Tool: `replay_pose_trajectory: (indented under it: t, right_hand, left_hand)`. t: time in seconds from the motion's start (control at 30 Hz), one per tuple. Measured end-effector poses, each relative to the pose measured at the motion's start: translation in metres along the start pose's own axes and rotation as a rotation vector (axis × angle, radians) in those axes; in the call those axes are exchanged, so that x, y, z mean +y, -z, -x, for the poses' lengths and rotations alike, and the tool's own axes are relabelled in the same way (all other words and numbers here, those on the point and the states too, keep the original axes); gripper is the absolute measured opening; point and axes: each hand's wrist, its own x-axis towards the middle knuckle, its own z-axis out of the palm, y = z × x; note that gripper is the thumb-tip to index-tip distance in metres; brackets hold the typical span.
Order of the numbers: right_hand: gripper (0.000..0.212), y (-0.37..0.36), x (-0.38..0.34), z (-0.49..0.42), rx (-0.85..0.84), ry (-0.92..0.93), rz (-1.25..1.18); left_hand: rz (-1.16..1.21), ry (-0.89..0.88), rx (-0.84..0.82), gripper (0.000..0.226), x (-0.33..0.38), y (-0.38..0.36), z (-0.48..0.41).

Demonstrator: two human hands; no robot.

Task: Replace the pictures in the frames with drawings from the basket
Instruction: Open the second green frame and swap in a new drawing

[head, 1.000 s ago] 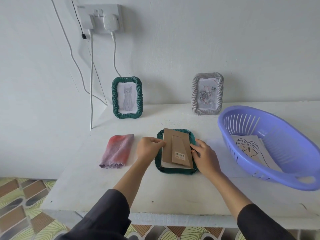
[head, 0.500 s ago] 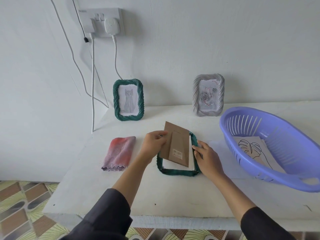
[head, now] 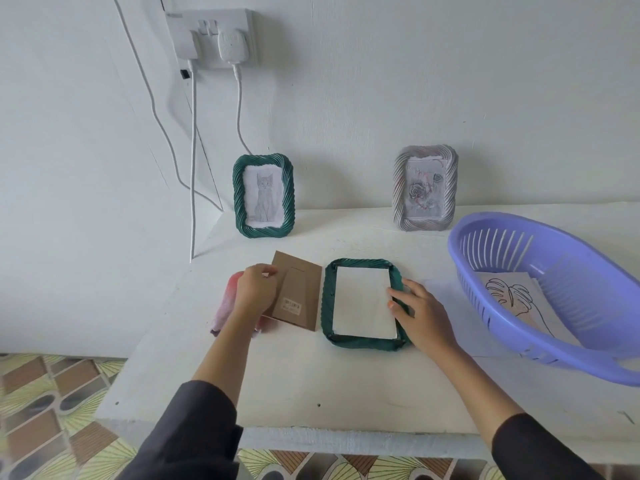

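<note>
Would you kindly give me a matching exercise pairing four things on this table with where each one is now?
Things:
1. cardboard backing
2. leaf drawing
3. cat frame
4. face-down green frame

Places:
A. inside the purple basket
B. flat on the table, right hand touching its edge
C. standing by the wall
D. gripped by the left hand

Pairs: 1-D, 2-A, 3-C, 4-B.
</note>
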Motion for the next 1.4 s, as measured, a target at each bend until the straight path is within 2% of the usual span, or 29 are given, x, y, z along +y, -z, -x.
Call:
replay_pose_trajectory:
  t: [0.33,0.57,0.8,1.0,1.1,1.2,1.4]
  right_hand:
    - [0.031,-0.001,0.001,0.0,0.004,-0.011,-0.032]
    - [0.031,-0.001,0.001,-0.001,0.004,-0.019,-0.042]
    - [0.031,-0.001,0.001,0.0,0.008,-0.013,-0.042]
    - [0.031,0.0,0.0,0.0,0.004,-0.018,-0.04]
    - [0.031,-0.001,0.001,0.0,0.007,-0.017,-0.039]
    - [0.031,-0.001,0.001,0.0,0.011,-0.017,-0.035]
    - [0.031,-0.002,0.002,-0.001,0.021,-0.013,-0.034]
  left_hand:
    - [-0.406,-0.066,-0.029,0.031,0.0,-0.01,0.001]
    - [-0.542,-0.076,-0.049,0.034,-0.002,-0.013,-0.004]
    - [-0.491,-0.122,0.053,0.032,0.001,-0.021,-0.004]
    - [-0.491,-0.045,0.064,0.03,0.0,-0.02,-0.006]
    - [-0.499,-0.081,0.021,0.031,-0.019,-0.012,-0.014]
    - [-0.423,-0.055,0.053,0.019,-0.027,-0.005,-0.015]
    - [-0.36,-0.077,0.065,0.03,-0.042,-0.002,-0.02]
